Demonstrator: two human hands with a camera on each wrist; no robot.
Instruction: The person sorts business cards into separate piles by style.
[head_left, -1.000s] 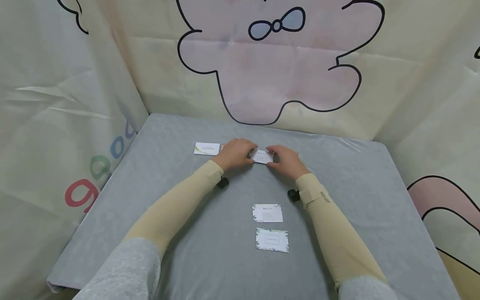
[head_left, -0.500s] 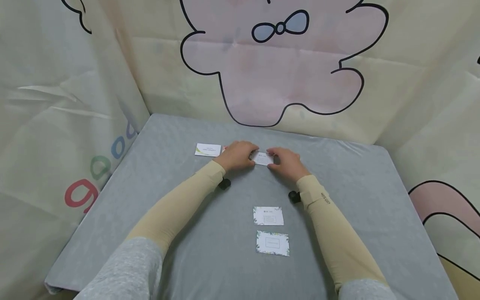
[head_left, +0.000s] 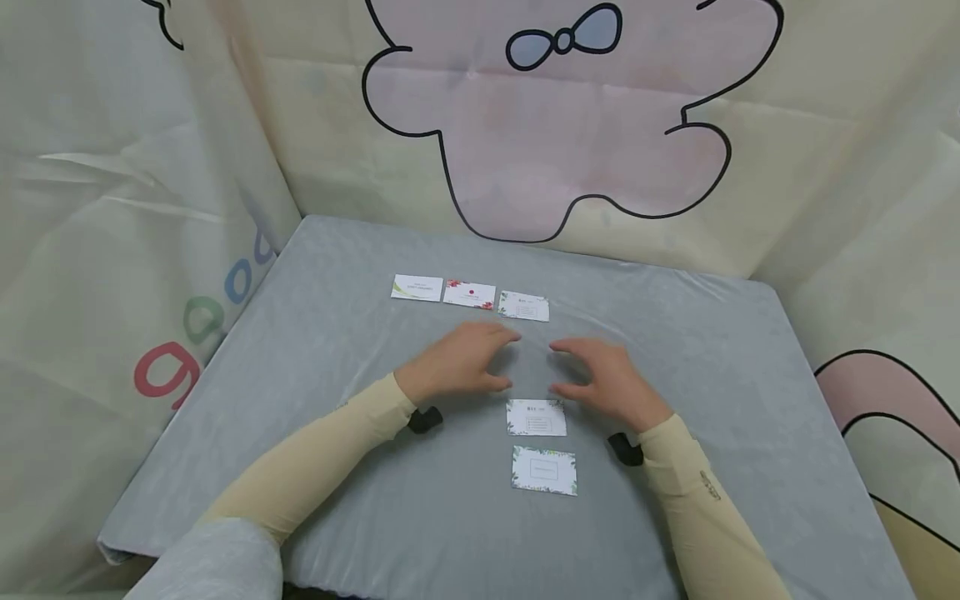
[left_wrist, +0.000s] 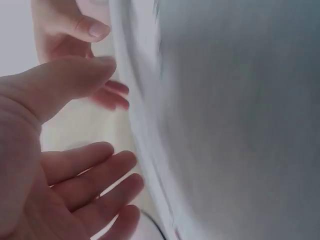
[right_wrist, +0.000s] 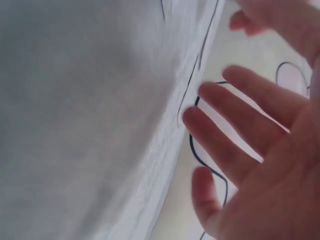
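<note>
Three cards lie in a row toward the back of the table: a white card with a green-yellow curve [head_left: 417,288], a white card with red flowers [head_left: 469,294] and a leaf-edged card [head_left: 523,306]. Nearer the front are two more leaf-bordered cards, an upper one [head_left: 536,417] and a lower one [head_left: 544,471]. My left hand [head_left: 463,358] hovers between the row and the upper card, thumb and fingers spread, holding nothing. Facing it, my right hand [head_left: 611,379] is likewise spread, its thumb close to the upper card's top right corner. Both palms show bare in the wrist views.
Grey cloth covers the table [head_left: 375,500]. A printed curtain [head_left: 315,150] hangs behind it and along both sides. Each wrist wears a small black camera, one on the left [head_left: 425,420] and one on the right [head_left: 626,449].
Both hands have let go of the leaf-edged card, which now lies at the right end of the back row. They have drawn back toward the front and slightly apart, uncovering the red-flower card.
</note>
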